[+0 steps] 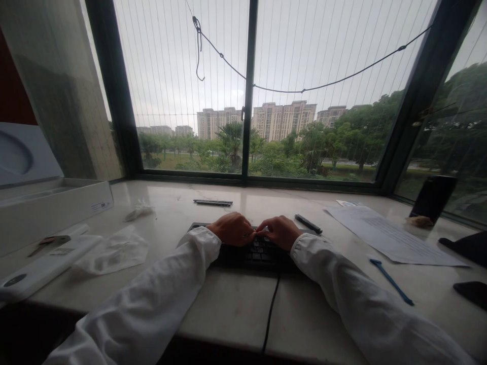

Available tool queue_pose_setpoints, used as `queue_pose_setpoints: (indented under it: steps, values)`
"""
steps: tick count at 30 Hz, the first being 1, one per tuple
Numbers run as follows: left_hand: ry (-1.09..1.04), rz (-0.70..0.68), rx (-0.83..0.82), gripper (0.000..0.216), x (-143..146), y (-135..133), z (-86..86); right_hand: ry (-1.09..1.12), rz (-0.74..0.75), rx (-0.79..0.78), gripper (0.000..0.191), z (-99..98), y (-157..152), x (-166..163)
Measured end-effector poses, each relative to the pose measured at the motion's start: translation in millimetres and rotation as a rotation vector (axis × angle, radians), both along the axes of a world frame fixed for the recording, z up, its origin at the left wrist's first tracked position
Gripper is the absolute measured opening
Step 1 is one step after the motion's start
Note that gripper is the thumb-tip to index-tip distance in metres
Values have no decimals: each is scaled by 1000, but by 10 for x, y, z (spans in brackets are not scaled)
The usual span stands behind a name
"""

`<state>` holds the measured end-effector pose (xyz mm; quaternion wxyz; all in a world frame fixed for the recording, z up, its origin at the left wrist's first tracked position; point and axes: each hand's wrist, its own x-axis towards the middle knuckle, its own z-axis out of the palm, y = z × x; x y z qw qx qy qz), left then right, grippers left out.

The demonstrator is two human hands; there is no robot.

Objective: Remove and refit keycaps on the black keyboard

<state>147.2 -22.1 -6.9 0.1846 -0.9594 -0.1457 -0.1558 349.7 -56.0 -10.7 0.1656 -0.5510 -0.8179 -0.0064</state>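
A black keyboard lies on the pale stone counter, partly covered by both hands. My left hand is closed over its middle keys, with thumb and fingers pressed together. From the other side, my right hand pinches close against the left fingertips. Whatever sits between the fingers is too small and hidden to name. A dark cable runs from the keyboard's near edge over the counter's front. Behind the hands lie a dark slim bar and, to the right, a second dark bar.
On the left are an open white box, a crumpled clear plastic bag and a long white case. A printed sheet, a blue stick-like tool and a dark upright object occupy the right, beneath the window.
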Motion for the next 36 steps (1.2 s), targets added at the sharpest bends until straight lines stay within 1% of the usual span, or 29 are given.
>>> queue_pose_setpoints:
  steps: [9, 13, 16, 20, 23, 26, 30, 33, 36]
  values:
    - [-26, 23, -12, 39, -17, 36, -17, 25, -7, 5, 23, -30, 16, 4]
    - [-29, -4, -45, 37, -25, 21, -9, 18, -11, -4, 23, -14, 8, 0]
    - [-40, -34, -79, 34, -29, 13, 1, 55, -5, -19, 23, -18, 19, 10]
    - [-52, -36, -122, 38, -20, 28, -10, 82, -13, -45, 27, -31, 35, 17]
    - [-49, -7, -152, 43, -4, 41, -23, 2, -19, -23, 26, -8, 11, 4]
    - [-50, 9, -157, 44, 7, 40, -25, -169, -5, 14, 27, 58, -56, -9]
    - [-69, -2, -142, 47, 10, 27, -22, -373, 37, 45, 35, 158, -150, 0]
    - [-85, -22, -143, 47, 9, 20, -23, -450, 61, 71, 39, 192, -178, 12]
    - [-83, -15, -148, 47, 9, 12, -21, -472, 62, 98, 38, 192, -176, 17]
